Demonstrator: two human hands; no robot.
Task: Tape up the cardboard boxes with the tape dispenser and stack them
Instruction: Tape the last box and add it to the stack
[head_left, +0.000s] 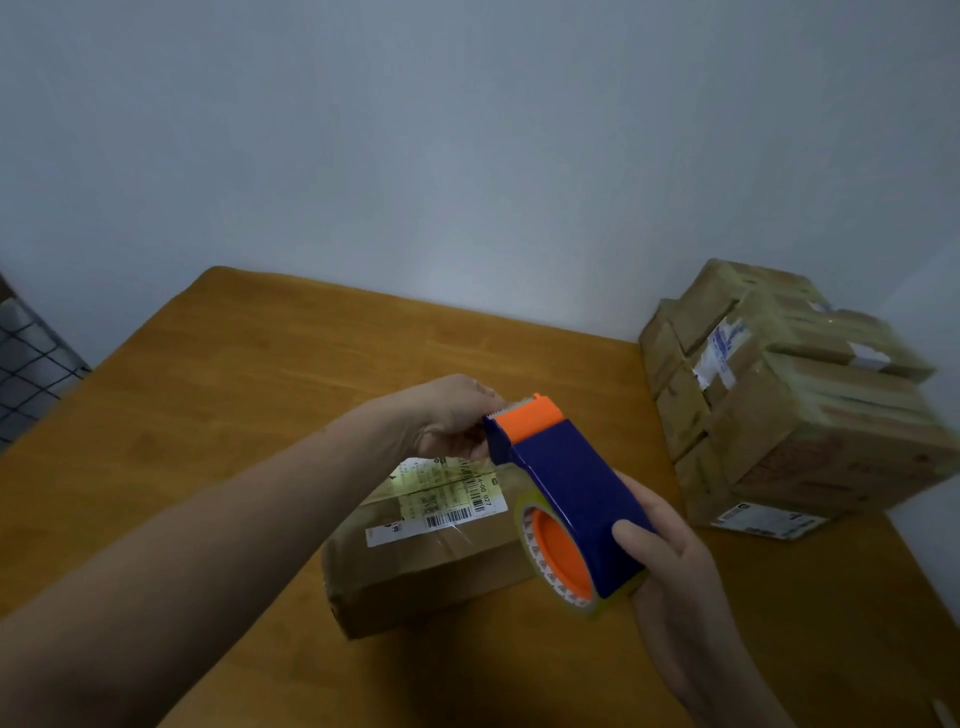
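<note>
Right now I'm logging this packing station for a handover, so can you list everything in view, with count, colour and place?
table: one, orange-brown wood, fills the lower view, set against the wall.
cardboard box: one, brown with a white barcode label on top, flat on the table at centre, under the dispenser.
stack of boxes: several, exact count unclear, brown with glossy tape and white labels, far right of the table by the wall.
tape dispenser: one, dark blue with orange cutter end and orange hub, held above the box.
tape roll: one, clear yellowish, mounted in the dispenser.
wall: pale grey, behind the table.
mesh panel: one, dark grid, far left edge.
left hand: at the dispenser's cutter end.
right hand: gripping the dispenser body.
</note>
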